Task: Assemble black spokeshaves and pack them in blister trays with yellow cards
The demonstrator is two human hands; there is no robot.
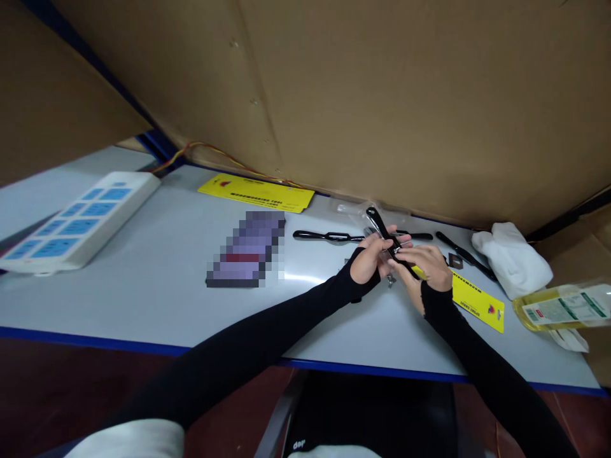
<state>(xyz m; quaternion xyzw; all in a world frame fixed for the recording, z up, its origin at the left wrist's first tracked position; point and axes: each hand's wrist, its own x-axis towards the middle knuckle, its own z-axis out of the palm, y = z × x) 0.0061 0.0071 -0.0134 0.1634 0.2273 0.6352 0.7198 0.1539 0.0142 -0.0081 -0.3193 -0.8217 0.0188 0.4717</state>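
Brown cardboard panels [382, 95] wall off the back and left of the station, leaning over the work.

Pale grey counter [157, 299] with a blue front edge carries everything within arm's reach.

White power strip [79, 222] with blue sockets lies far left, well apart from the work; a thin cable [210, 152] runs along the cardboard foot behind it.

Yellow packaging card [258, 192] lies flat at the back. A second yellow card [477, 304] sits just beside the right wrist, partly under it.

White cloth [510, 257] bunched at right; next to it a clear bag of yellowish liquid [558, 306] at the counter's right end.

Long black two-handled tool [329, 236] lies flat behind the hands. A slim black piece [465, 256] rests beside the cloth.

Both arms in black sleeves. Left hand [367, 261] wraps the lower end of a small black tool [382, 230], steadying it just above the counter, tilted up and away. Right hand [427, 264] pinches the same tool near its middle with fingertips, likely working a small part; which one is too small to tell.
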